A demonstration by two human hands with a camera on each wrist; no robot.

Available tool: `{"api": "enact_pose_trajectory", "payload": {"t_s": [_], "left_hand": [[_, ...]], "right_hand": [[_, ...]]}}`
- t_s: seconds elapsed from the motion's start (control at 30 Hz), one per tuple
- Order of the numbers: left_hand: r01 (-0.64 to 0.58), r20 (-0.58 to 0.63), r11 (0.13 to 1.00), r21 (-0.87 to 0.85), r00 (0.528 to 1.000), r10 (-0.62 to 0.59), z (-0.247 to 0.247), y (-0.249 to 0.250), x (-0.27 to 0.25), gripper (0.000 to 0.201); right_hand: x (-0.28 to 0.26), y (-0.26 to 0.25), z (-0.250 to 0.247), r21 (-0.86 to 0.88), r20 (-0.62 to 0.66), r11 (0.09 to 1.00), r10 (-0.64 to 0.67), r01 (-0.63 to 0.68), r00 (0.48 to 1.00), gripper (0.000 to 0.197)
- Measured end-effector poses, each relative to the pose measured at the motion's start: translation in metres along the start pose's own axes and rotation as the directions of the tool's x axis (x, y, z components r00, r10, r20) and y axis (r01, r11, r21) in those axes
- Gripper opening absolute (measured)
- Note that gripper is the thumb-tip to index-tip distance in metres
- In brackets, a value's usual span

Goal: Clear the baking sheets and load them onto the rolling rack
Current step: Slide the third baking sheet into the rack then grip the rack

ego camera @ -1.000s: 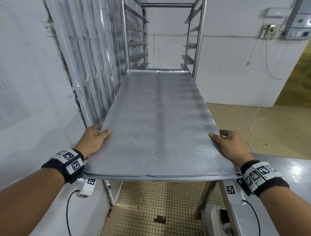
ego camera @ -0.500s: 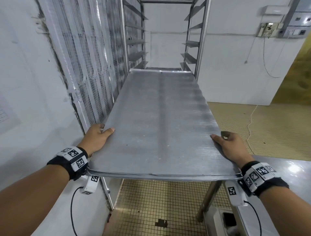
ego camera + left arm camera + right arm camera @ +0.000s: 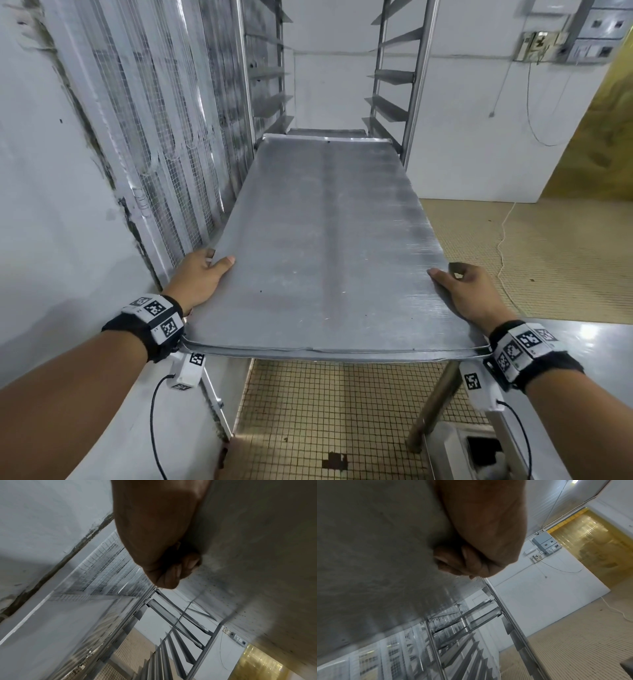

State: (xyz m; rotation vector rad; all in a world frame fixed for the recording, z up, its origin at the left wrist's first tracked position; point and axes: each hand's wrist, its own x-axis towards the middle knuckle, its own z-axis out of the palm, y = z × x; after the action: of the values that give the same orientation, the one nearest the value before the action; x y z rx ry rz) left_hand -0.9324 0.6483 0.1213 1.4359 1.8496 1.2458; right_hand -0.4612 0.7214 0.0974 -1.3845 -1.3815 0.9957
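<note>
A large bare metal baking sheet (image 3: pixel 325 246) is held level in front of me, its far edge between the uprights of the rolling rack (image 3: pixel 416 78). My left hand (image 3: pixel 200 277) grips the sheet's left edge, thumb on top, fingers curled beneath. My right hand (image 3: pixel 467 291) grips the right edge the same way. From below, the left wrist view shows the left hand's fingers (image 3: pixel 173 572) curled under the sheet (image 3: pixel 257 547) and rack rails (image 3: pixel 180 618) ahead. The right wrist view shows the right hand's fingers (image 3: pixel 467 565) under the sheet (image 3: pixel 376 547).
A wire-mesh panel (image 3: pixel 164 137) and white wall run close along the left. A steel table (image 3: pixel 603 349) is at my lower right, one leg (image 3: pixel 431 407) under the sheet. Empty angled rails (image 3: pixel 388 106) line both rack sides. A cord (image 3: pixel 503 246) trails on the tiled floor.
The sheet has moved forward toward the rack with both hands on it; its far edge now lies between the uprights. Both grips are unchanged.
</note>
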Motion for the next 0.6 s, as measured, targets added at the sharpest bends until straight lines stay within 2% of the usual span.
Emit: {"api": "enact_pose_trajectory", "payload": {"t_s": [0.1,0.17,0.27,0.4,0.5,0.6], "left_hand": [[0.011,0.002,0.999,0.036,1.000,-0.011,-0.003,-0.008,0.020,0.033],[0.017,0.004,0.998,0.064,1.000,-0.018,-0.003,-0.011,0.031,0.033],[0.023,0.008,0.994,0.111,1.000,-0.024,0.002,-0.014,0.048,0.045],[0.003,0.022,0.998,0.070,1.000,-0.005,0.007,-0.010,0.064,0.015],[-0.010,0.042,1.000,0.022,0.999,0.009,0.006,-0.013,0.081,0.015],[0.008,0.046,1.000,-0.002,0.999,-0.008,0.007,-0.015,0.098,0.026]], "right_hand": [[0.010,-0.002,0.010,-0.054,-0.028,0.998,-0.023,0.021,0.999,0.068],[0.018,0.000,0.014,-0.071,-0.046,0.997,-0.003,0.000,0.999,0.063],[0.032,0.002,0.018,-0.164,-0.069,0.986,0.003,-0.015,0.998,0.059],[0.043,-0.005,0.022,-0.263,-0.091,0.965,-0.012,-0.012,0.996,0.054],[0.046,-0.018,0.027,-0.320,-0.106,0.947,-0.013,-0.022,0.994,0.052],[0.053,-0.024,0.031,-0.346,-0.115,0.938,-0.038,-0.005,0.993,0.046]]}}
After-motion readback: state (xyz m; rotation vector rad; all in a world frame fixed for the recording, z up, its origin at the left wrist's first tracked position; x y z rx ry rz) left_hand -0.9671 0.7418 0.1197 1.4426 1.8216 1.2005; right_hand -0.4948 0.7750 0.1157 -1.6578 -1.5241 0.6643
